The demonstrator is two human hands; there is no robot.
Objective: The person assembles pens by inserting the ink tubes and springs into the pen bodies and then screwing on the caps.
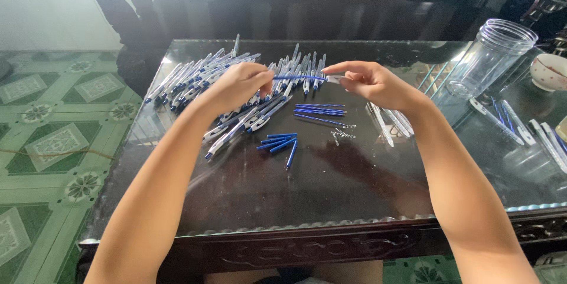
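Both hands were up over the glass-topped counter (354, 189), working one part between them. Left hand (239, 85) was closed in a pinch on one end of a thin blue ink refill (298, 77), held level so the other end pointed straight at the right hand (369, 81). Right hand was pinched narrow on a small pale piece at the refill's tip; too small to tell whether it was a spring or a tip cap. Holding it level between the two hands looked like the way to keep both ends lined up for fitting. Under and beyond the left hand lay a wide fan of assembled white-and-blue pens (201, 74), close enough to drop into without reaching. Just below the held refill sat a small row of spare blue refills (321, 110), and below those a few short blue pen parts (279, 142). Near the right wrist were tiny metal springs (341, 134) and clear pen barrels (387, 123), sorted by kind, probably so each could be picked by feel. Off to the right of the right hand stood an open clear plastic jar (490, 56), more clear barrels (520, 124) beside it, and a white bowl (549, 71) at the far edge. Dark carved wooden bench (331, 0) stood behind the counter, green patterned floor tiles (53, 136) to the left.
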